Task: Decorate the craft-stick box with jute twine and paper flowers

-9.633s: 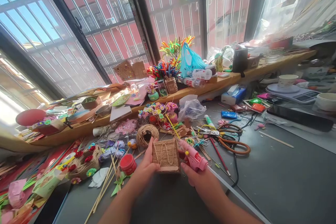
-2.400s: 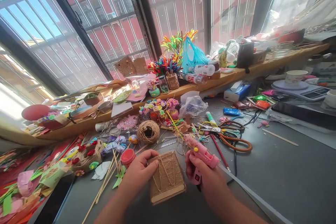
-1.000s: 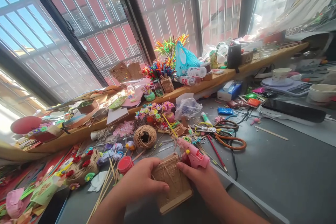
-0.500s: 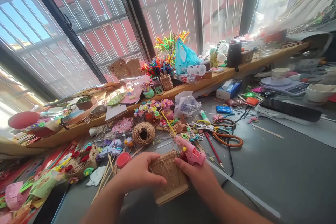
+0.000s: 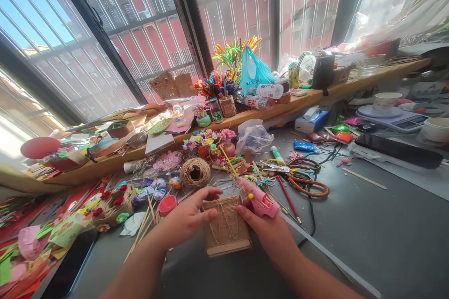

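A small twine-wrapped box (image 5: 228, 226) is between my hands, with loose V-shaped strands on its face and a flat wooden stick along its lower edge. My right hand (image 5: 268, 229) grips its right side, thumb on the front corner. At its upper left, my left hand (image 5: 187, 217) has the thumb over the face and a finger raised above the top edge; the other fingers are hidden. Just behind my right hand is a pink glue gun (image 5: 261, 200) with a yellow stick; whether my fingers touch it I cannot tell.
Beyond my hands lie a twine roll (image 5: 195, 173), scissors (image 5: 308, 187), a red pencil (image 5: 289, 200) and a red lid (image 5: 168, 205). Flower crafts stand left and ahead. A phone (image 5: 398, 150) lies right, near a scale (image 5: 393, 117). A crowded wooden ledge (image 5: 242, 119) runs under the window.
The box has turned from slanted to nearly level, its lower edge rising. My left thumb has shifted up its face toward the top left. The whole view has swung slightly.
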